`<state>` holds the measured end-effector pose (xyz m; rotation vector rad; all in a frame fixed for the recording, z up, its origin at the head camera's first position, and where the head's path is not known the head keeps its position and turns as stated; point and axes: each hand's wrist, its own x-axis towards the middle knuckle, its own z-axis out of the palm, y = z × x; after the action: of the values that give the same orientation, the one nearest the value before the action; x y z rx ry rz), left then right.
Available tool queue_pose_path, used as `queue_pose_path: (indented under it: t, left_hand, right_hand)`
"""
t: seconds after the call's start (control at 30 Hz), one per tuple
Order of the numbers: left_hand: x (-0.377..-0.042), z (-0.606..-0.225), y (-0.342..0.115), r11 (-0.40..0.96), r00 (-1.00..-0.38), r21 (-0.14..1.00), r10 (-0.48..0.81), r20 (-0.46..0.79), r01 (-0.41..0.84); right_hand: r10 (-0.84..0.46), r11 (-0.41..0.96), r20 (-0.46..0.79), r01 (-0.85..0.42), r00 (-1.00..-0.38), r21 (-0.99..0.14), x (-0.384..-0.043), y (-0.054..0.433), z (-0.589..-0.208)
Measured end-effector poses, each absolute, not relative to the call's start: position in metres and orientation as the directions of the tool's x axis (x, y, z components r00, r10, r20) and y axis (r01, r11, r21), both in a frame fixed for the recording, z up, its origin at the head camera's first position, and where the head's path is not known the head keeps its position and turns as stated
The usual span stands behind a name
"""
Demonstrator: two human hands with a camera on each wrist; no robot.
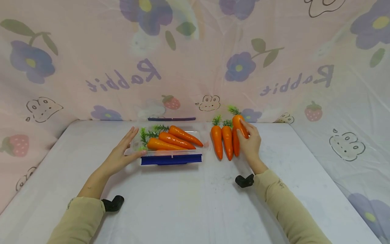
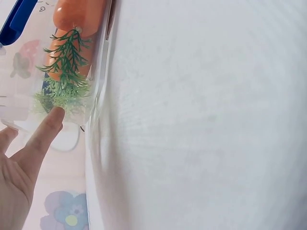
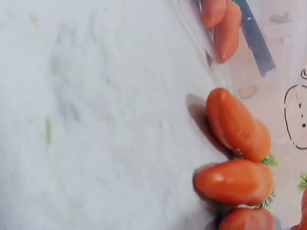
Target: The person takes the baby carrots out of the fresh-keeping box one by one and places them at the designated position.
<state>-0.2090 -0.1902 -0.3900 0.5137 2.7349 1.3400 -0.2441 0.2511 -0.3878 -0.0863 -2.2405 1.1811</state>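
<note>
A clear plastic box (image 1: 199, 130) with blue clips (image 1: 171, 159) holds several toy carrots (image 1: 176, 139) with green leafy tops. At its left end my left hand (image 1: 117, 156) has its fingers spread and fairly straight, fingertips right at the box wall; the left wrist view shows a finger by the leaves behind the clear side. To the right of the box, my right hand (image 1: 252, 140) pinches a carrot (image 1: 238, 122) between thumb and fingers, raised over the right end of a row. In that row lie three carrots (image 1: 226, 139) side by side, tops pointing away; the hand partly covers the rightmost.
All this is on a white-covered table (image 1: 170, 203). Behind it hangs a pink cloth (image 1: 189, 74) printed with flowers, rabbits and strawberries. Black camera mounts (image 1: 113, 203) stick out from both wrists.
</note>
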Motion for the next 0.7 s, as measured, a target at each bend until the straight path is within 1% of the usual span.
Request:
queue_pose_path:
  t: [0.3, 0.53, 0.7]
  left_hand:
    - [-0.208, -0.386, -0.189, 0.575, -0.946, 0.775, 0.312, 0.089, 0.263]
    - [-0.208, -0.386, -0.189, 0.573, -0.946, 0.777, 0.312, 0.087, 0.260]
    - [-0.209, -0.389, -0.190, 0.565, -0.945, 0.783, 0.314, 0.090, 0.262]
  right_hand:
    - [0.456, 0.589, 0.393, -0.061, -0.799, -0.806, -0.247, 0.269, -0.396]
    - [0.476, 0.583, 0.346, -0.005, -0.808, -0.813, -0.249, 0.276, -0.400]
    - [0.464, 0.587, 0.295, 0.040, -0.835, -0.809, -0.252, 0.281, -0.405]
